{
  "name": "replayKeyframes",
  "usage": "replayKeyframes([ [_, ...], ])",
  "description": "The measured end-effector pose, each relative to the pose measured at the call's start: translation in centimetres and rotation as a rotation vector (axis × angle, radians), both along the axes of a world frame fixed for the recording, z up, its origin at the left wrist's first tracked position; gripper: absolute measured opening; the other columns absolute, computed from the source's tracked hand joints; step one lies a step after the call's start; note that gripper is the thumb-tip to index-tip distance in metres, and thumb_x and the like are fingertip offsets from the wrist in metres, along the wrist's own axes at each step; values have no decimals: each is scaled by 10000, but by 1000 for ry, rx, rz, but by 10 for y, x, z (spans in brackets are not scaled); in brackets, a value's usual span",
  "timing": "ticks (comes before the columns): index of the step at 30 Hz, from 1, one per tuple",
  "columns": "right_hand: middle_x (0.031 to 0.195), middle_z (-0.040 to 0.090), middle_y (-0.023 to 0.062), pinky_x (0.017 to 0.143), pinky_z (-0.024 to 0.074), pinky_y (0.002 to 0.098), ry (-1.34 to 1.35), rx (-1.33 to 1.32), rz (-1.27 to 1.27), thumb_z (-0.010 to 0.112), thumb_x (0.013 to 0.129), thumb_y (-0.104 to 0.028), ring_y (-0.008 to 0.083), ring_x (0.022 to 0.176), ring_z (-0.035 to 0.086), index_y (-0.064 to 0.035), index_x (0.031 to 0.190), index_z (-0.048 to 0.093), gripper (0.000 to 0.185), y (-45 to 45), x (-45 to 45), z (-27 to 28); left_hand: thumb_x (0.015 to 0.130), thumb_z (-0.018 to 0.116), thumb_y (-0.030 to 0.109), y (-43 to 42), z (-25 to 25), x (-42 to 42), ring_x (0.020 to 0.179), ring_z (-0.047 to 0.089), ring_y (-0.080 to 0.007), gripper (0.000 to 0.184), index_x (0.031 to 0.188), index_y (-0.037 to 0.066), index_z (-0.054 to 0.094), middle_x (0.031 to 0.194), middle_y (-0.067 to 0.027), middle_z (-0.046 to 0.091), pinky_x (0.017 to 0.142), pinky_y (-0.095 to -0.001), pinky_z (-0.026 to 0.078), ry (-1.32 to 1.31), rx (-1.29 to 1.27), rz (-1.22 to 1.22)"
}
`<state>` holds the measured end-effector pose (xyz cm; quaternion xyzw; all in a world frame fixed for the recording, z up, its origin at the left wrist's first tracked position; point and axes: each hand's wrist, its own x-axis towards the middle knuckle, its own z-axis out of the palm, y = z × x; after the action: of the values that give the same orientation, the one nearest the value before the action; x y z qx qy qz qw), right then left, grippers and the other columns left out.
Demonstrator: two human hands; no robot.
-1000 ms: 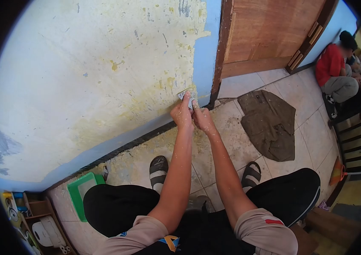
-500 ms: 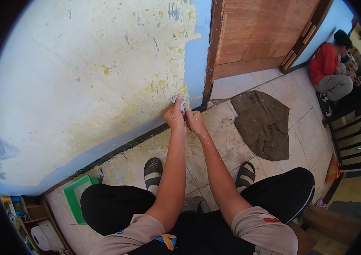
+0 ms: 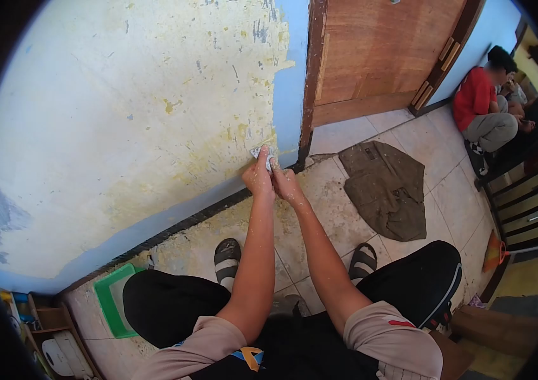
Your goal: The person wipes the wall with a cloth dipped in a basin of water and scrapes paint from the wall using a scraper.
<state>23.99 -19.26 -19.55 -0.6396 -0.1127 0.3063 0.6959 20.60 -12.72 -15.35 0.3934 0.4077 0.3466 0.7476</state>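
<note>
Both my hands are closed together on a small scraper (image 3: 262,154), whose flat metal blade lies against the lower right part of the wall (image 3: 123,133). My left hand (image 3: 258,177) has its thumb or a finger stretched along the blade. Close beside it on the right, my right hand (image 3: 287,185) grips the same tool; its handle is hidden by the fingers. Around the blade the wall is pale and patchy yellow, with a strip of blue paint to the right. Flakes cling to my hands and forearms.
A brown cloth (image 3: 386,190) lies on the tiles right of my hands, below a wooden door (image 3: 389,57). A green tray (image 3: 109,304) stands at the lower left near a shelf (image 3: 53,316). A person in red (image 3: 473,98) squats at the upper right by a black slatted rack (image 3: 529,202).
The view has shifted, so my hands appear further left and slightly lower. On the wall, the blade has moved only a little, and both hands still grip the scraper.
</note>
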Motion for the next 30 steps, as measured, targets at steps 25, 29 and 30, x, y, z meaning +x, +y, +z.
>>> replayKeyframes([
  [25, 539, 481, -34, 436, 285, 281, -12, -23, -6, 534, 1010, -517, 80, 460, 396, -63, 720, 627, 547, 1, 7, 9, 845, 830, 283, -1, 14, 5, 576, 524, -76, 279, 850, 24, 727, 739, -6, 643, 516, -250, 417, 16, 18, 40],
  [29, 539, 484, -34, 432, 283, 284, -58, 61, 41, 526, 1011, -521, 78, 453, 393, -65, 735, 634, 544, 5, 16, 33, 823, 850, 231, 7, 38, 7, 595, 549, -87, 314, 699, -3, 682, 706, -23, 645, 538, -258, 442, -83, 47, 34],
  [30, 532, 475, -37, 429, 281, 286, -29, 74, 55, 523, 1012, -521, 78, 449, 391, -67, 737, 631, 542, 7, 16, 38, 823, 850, 232, 10, 41, 7, 607, 558, -86, 300, 726, -8, 697, 721, -26, 655, 541, -257, 444, -103, 53, 0],
])
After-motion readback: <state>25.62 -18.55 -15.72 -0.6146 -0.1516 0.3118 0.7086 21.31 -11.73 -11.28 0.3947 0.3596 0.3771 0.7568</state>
